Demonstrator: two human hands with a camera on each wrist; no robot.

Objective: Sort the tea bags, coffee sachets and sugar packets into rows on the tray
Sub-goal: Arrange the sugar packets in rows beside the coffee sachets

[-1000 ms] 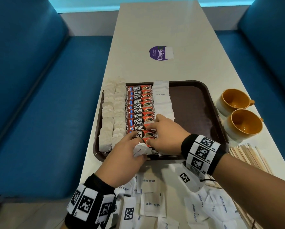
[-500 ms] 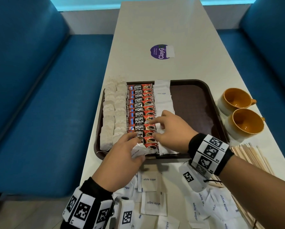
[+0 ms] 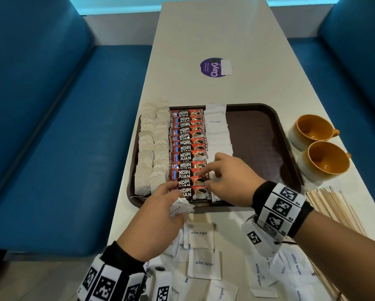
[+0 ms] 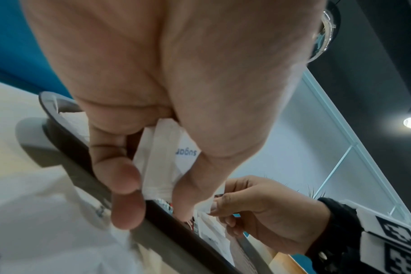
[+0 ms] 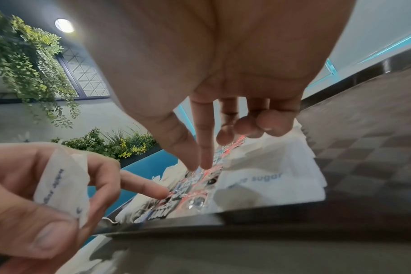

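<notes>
At the bottom of the head view, loose white sugar packets (image 3: 204,265) lie scattered on the pale counter (image 3: 225,40), just below the tray.

The left hand (image 3: 154,220), lower centre, has its fingers (image 4: 127,178) curled round a crumpled sugar packet (image 3: 180,207), with the index finger stretched forward onto the nearest coffee sachets. In the left wrist view that packet (image 4: 162,157) is pinched between thumb and fingers above the tray's near rim.

The right hand (image 3: 232,181), just right of centre, is over the near end of the tray. Its thumb and index finger pinch the edge of a white packet (image 4: 209,204) beside the coffee row, and the other fingers (image 5: 270,122) are curled.

The dark brown tray (image 3: 260,137) fills the middle of the frame. It holds tea bags (image 3: 151,148) in two columns on the left, red coffee sachets (image 3: 188,148) in one column beside them, and a row of sugar packets (image 3: 218,127) touching the sachets' right side.

Wooden stirrers (image 3: 332,205) lie at the right edge, with two orange-lined cups (image 3: 323,161) above them. A purple round sticker (image 3: 212,67) sits on the counter toward the top, with blue seating (image 3: 52,127) on both sides.
</notes>
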